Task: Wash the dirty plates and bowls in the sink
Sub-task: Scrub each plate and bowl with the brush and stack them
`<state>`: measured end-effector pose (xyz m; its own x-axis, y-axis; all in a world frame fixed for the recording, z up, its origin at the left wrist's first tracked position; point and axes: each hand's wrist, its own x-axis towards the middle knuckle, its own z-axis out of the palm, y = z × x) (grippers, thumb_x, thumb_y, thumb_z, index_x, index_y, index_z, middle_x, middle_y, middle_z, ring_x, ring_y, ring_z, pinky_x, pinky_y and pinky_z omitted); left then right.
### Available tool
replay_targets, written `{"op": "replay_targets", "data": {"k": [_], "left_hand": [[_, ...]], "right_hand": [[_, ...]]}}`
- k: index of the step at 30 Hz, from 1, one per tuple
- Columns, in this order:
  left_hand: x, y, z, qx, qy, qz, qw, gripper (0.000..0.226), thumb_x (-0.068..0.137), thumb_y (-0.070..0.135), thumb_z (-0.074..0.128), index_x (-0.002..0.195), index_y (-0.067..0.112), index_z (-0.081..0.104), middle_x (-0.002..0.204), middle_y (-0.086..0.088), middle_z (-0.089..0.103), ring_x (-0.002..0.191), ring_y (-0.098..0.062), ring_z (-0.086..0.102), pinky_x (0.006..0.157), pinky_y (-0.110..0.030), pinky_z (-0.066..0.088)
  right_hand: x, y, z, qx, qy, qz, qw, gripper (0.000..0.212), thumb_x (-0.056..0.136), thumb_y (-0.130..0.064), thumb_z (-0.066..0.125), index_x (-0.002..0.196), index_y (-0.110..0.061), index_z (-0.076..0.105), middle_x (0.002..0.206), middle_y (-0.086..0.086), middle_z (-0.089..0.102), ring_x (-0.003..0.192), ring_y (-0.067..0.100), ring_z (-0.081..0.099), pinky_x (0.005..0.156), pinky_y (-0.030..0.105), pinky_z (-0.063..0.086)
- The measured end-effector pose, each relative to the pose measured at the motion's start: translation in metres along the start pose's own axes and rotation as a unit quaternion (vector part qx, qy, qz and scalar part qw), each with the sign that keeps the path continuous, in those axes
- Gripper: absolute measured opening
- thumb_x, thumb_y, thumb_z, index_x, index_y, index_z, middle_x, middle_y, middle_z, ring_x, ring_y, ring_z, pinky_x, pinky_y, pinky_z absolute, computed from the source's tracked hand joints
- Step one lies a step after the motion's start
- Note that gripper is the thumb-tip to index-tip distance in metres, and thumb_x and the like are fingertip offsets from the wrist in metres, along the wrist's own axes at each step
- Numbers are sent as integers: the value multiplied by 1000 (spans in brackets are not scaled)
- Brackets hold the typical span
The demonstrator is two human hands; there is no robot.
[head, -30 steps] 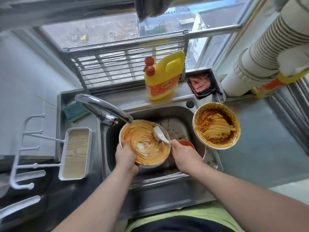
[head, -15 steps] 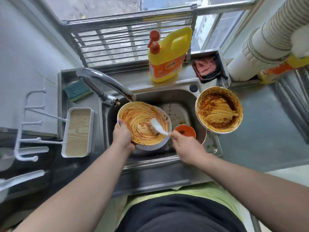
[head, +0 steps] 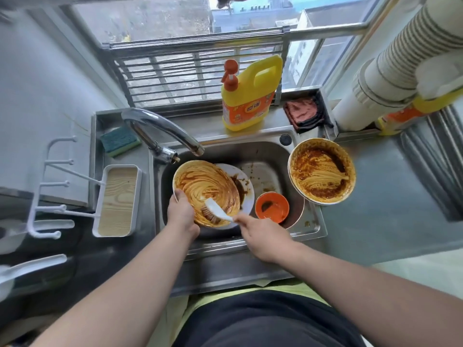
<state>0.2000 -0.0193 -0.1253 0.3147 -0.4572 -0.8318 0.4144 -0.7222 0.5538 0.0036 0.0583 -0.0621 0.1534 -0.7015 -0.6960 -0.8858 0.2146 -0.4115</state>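
A white plate [head: 203,186] smeared with brown-orange sauce is tilted over the steel sink [head: 265,151]. My left hand [head: 181,215] grips its near-left rim. My right hand [head: 260,234] holds the white handle of a dish brush [head: 215,211], whose bristles press on the plate's lower part. Under it lies another white plate [head: 246,189] with dark sauce. A small orange bowl [head: 272,207] sits in the sink to the right. A large sauce-covered bowl [head: 322,171] rests on the sink's right edge.
The faucet [head: 162,128] arches over the plate's far side. A yellow detergent bottle [head: 248,96] stands on the back ledge beside a dark red cloth [head: 302,111]. A green sponge [head: 119,141] and a white wood-lined tray [head: 117,200] lie to the left.
The brush has swept from the plate's middle right to its near lower part, smearing the sauce into swirls. The second plate beneath now shows. The camera view shifted.
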Motion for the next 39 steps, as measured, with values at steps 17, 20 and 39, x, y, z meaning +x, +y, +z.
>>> {"op": "replay_targets", "data": {"k": [17,20,39], "left_hand": [[-24,-2,0,-1,-35,-3,999,41,110,56,30,135,31,51,121,-5,69,105,-30,70,60,-48,63],[-23,-2,2,-1,-27,11,1000,41,111,55,30,137,30,50,125,-5,70,109,-31,71,69,-49,64],[-73,-67,198,542,-187,235,785,38,107,47,50,137,24,47,127,-3,64,114,-29,61,99,-47,52]], "right_hand": [[46,12,-39,55,79,10,995,28,109,-55,40,126,-34,46,98,3,67,82,28,62,70,43,52],[49,34,-59,80,151,55,984,35,104,-60,49,106,-24,49,92,2,64,85,30,63,74,46,53],[-3,253,-143,86,244,168,951,17,106,-36,56,101,-22,48,90,14,65,78,37,51,66,42,37]]}}
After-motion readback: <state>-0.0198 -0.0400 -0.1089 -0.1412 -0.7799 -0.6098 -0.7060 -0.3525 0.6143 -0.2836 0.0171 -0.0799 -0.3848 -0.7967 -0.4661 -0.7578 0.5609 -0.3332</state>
